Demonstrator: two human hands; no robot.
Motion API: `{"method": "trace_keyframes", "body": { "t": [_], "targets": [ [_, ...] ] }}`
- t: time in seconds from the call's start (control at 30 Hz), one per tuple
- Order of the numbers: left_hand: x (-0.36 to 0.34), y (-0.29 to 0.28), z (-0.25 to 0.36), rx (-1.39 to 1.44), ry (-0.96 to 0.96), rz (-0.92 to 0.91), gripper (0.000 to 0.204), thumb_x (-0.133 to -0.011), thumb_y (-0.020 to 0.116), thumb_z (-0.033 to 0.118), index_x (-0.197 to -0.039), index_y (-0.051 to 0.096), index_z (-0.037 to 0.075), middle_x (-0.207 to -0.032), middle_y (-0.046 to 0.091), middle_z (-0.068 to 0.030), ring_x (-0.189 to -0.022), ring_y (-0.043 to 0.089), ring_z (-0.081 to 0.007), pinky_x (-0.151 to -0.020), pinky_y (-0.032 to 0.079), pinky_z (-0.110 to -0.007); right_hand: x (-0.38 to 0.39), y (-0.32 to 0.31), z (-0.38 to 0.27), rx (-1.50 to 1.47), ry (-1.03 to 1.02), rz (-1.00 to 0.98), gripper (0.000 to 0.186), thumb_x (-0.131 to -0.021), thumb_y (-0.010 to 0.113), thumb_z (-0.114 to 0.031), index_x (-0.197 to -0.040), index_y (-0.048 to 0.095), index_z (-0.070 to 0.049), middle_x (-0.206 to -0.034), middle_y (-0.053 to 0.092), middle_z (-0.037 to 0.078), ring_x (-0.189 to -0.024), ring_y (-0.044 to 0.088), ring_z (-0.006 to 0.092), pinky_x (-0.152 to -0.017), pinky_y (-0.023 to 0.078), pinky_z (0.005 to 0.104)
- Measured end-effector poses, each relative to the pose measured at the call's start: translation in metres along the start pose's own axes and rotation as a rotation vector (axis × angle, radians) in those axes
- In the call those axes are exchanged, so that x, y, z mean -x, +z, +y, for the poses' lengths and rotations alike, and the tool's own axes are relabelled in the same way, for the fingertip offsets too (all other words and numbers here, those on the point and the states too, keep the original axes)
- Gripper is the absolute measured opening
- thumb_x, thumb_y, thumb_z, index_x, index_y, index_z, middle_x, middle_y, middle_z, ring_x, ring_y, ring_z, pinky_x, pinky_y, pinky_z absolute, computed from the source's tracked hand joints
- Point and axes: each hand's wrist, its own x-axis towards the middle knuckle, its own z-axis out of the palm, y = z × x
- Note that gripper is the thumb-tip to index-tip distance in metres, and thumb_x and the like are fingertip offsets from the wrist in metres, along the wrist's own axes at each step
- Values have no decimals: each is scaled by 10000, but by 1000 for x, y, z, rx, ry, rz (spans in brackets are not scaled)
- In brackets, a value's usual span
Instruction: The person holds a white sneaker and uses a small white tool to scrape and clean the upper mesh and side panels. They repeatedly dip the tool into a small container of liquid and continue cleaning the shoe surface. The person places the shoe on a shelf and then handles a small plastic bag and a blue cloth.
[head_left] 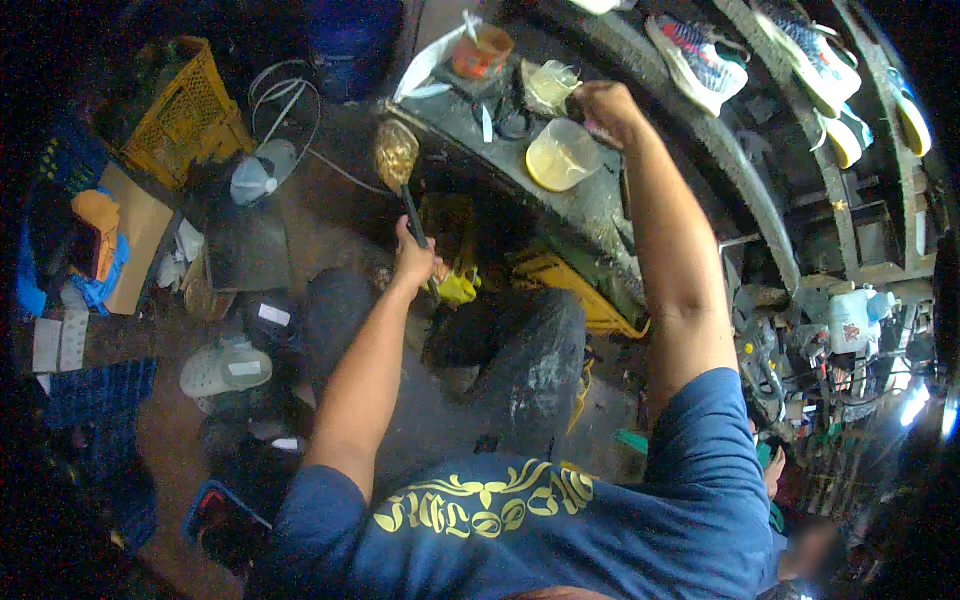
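My left hand [415, 260] is closed around a long dark piece [413, 208] that runs up to a glossy, rounded, golden-brown end [396, 150]; its kind is unclear. A yellow-green piece [458, 286] shows beside that hand, and I cannot tell whether it is gripped too. Over the bench, my right hand [607, 112] is closed, its fingertips turned away, so what they hold is hidden. Just left of it sits a small container with pale, stringy material [551, 84]. Below that, a translucent tub [563, 156] with a yellowish bottom stands on the dark bench [480, 150].
An orange-brown pot [482, 52] stands at the bench's far end. Sneakers [700, 62] rest on the rack at upper right. Yellow crates [185, 115] lie at far left and under the bench [585, 295]. A pale clog [228, 372] and a cap [262, 175] are at left.
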Motion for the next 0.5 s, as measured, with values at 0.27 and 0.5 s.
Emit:
{"method": "trace_keyframes", "body": {
  "t": [0.27,0.5],
  "targets": [
    [-31,-14,-30,-380,-26,52,584,-856,699,72,-1400,492,23,-1194,672,-214,-1054,682,-364,-858,553,-436,160,9,-4,-744,-631,521,343,-962,729,-184,-1233,681,21,-973,669,75,-773,621,134,-630,545,290],
    [-77,5,-30,-951,382,-152,344,-826,780,95,-1110,598,27,-1175,667,-259,-1111,646,-449,-941,510,-514,290,167,98,-277,-200,-146,94,-880,781,-82,-949,757,-23,-934,744,92,-885,694,193,-824,548,345]
  ]
}}
